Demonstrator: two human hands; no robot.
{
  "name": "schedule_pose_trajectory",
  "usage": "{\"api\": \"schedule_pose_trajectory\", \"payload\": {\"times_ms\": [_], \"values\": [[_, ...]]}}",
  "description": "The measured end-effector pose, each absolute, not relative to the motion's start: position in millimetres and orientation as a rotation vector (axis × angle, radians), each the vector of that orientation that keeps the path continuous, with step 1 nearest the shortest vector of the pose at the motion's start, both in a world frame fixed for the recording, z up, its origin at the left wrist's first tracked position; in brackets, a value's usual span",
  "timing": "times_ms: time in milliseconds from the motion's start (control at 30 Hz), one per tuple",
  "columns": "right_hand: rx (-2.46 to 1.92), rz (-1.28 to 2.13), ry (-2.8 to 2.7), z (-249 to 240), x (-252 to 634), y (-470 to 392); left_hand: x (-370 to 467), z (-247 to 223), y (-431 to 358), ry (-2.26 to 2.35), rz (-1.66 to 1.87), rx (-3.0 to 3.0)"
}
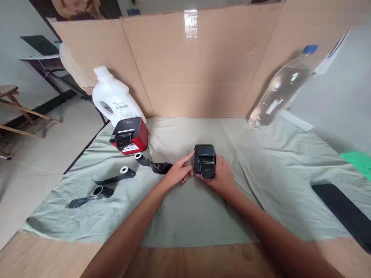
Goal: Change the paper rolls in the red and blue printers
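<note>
My right hand [224, 175] is wrapped around the right side and bottom of a small black label printer [205, 150], with its thumb under the front. A short black glossy strip [208, 170] hangs from the printer's front. My left hand [178, 170] is on the other side, its index finger stretched out to the printer's left edge and the remaining fingers curled; nothing shows in it. Beside my left wrist lies a roll of black strip [146, 161], its loose end reaching the hand. Two more rolls, one with a white core [127, 172] and one wider [104, 192], lie further left.
A red and black printer [140, 137] with a black strip in front stands at the left, before a white jug [114, 94]. A clear bottle [284, 88] leans at the back right. Cardboard [197, 69] walls the back. A black phone-like slab [344, 212] lies at right on the green cloth [185, 220].
</note>
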State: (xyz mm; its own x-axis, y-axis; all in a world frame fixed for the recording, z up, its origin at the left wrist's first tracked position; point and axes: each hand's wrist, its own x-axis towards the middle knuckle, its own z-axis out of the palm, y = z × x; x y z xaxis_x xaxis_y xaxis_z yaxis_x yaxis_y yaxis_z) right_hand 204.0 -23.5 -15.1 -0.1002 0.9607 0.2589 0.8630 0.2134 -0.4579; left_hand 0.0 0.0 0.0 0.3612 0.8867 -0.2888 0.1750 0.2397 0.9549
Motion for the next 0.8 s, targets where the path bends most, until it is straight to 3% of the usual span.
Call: {"api": "schedule_pose_trajectory", "payload": {"times_ms": [500, 800], "values": [[-1.666, 0.211, -1.994, -21, 208, -24, 27, 38, 45, 1.201, 0.771, 1.056], [-1.645, 0.238, -2.019, -18, 210, -26, 26, 36, 61, 1.329, 0.702, 1.123]]}}
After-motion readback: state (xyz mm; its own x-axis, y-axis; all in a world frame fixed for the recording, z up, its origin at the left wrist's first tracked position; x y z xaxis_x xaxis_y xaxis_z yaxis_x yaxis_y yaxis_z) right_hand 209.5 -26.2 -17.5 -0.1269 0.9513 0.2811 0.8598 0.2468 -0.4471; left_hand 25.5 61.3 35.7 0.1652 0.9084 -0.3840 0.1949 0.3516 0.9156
